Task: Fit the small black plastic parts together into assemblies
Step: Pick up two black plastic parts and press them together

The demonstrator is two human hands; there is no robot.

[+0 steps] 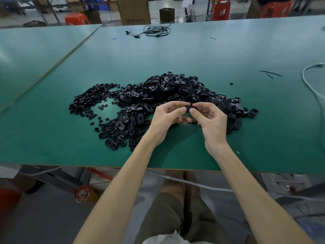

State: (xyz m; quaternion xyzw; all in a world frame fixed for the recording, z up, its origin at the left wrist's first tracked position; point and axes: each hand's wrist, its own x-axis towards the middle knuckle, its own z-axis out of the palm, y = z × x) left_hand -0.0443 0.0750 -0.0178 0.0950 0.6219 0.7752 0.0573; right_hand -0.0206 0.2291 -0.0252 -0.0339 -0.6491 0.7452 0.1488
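a green worktop (52, 138) is stretching across the view, a second worktop (31, 50) adjoining it at 10 o'clock. a large cardboard box (133, 11) is standing on the pale floor (154, 9) at 12 o'clock, with an orange stool (76, 18) sitting at 11 o'clock. a white cable (311, 83) is trailing at 3 o'clock.

Head camera – looks down, close over table (52, 138)

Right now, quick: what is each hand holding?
Left hand: pinching the black part held between both hands.
Right hand: pinching the same part.
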